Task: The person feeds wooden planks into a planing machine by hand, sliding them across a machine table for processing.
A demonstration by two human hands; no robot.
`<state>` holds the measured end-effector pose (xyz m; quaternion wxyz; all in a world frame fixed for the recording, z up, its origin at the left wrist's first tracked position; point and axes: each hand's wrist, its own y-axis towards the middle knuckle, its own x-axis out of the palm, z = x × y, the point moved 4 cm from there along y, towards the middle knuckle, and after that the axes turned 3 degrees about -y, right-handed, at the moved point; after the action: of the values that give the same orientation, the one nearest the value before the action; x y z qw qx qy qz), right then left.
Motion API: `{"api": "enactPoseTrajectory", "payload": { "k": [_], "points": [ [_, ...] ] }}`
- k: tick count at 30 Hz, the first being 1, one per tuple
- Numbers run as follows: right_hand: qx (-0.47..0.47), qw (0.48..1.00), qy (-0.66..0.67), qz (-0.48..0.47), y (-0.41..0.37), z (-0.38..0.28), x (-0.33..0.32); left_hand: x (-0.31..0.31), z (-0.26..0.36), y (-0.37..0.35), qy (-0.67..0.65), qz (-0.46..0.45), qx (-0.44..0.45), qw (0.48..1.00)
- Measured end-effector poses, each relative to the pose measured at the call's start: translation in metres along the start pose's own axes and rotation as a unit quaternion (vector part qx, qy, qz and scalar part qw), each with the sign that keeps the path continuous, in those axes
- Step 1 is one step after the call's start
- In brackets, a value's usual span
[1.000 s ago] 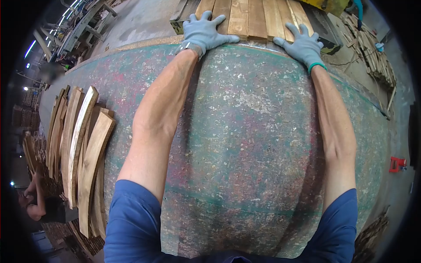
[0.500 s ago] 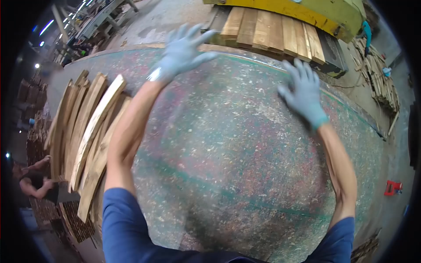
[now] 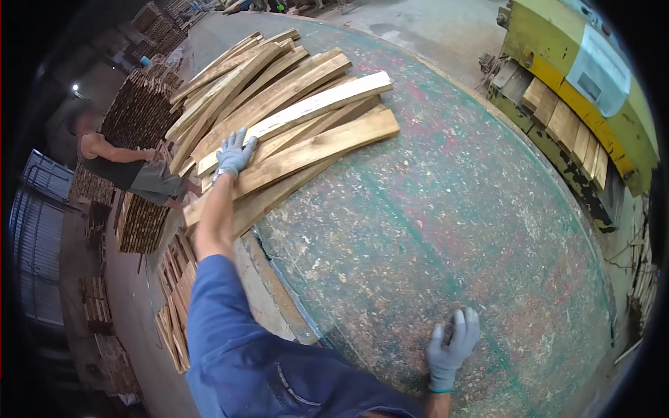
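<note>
Laying left hand (image 3: 233, 155), grip wide and empty, on planks (image 3: 306, 104); bracing right hand (image 3: 451, 345), palm flat, on counter (image 3: 446, 209). Needing grip closed round one plank next.

I am seeing the broad middle of the tabletop (image 3: 446, 209) lying open, while the heap of planks (image 3: 293, 118) is blocking its far left and the yellow machine (image 3: 585, 90) is crowding its right rim.

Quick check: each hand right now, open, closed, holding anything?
Left hand: open, fingers spread on the plank pile, gripping nothing.
Right hand: open, flat on the table, holding nothing.
</note>
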<state>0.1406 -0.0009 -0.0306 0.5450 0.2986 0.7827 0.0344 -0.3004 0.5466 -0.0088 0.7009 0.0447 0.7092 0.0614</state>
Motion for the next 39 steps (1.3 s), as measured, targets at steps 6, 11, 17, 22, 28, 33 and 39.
{"api": "enactPoseTrajectory", "payload": {
  "k": [6, 11, 17, 22, 28, 33, 39],
  "points": [
    [-0.062, 0.989, 0.136, -0.012, 0.040, -0.070, 0.027, -0.017, 0.024, -0.020, -0.135, -0.148, 0.079, 0.977],
    [-0.011, 0.927, 0.351, -0.130, 0.066, -0.170, 0.077, -0.021, 0.053, -0.071, -0.184, -0.201, 0.026, 0.962],
    [0.122, 0.871, 0.463, -0.105, 0.047, -0.233, 0.113, -0.055, 0.135, -0.163, -0.239, -0.192, 0.059, 0.950],
    [0.247, 0.946, 0.189, -0.097, 0.046, -0.192, 0.069, -0.042, 0.214, -0.227, -0.334, -0.211, 0.105, 0.913],
    [0.226, 0.924, 0.306, 0.046, 0.004, -0.041, 0.030, -0.034, 0.296, -0.300, -0.544, -0.311, 0.158, 0.763],
    [0.264, 0.933, 0.242, 0.035, -0.078, 0.035, -0.046, -0.049, 0.273, -0.338, -0.703, -0.487, 0.010, 0.518],
    [0.223, 0.961, -0.156, 0.049, -0.068, -0.008, -0.046, 0.006, 0.219, -0.303, -0.571, -0.319, 0.164, 0.739]
  ]
}}
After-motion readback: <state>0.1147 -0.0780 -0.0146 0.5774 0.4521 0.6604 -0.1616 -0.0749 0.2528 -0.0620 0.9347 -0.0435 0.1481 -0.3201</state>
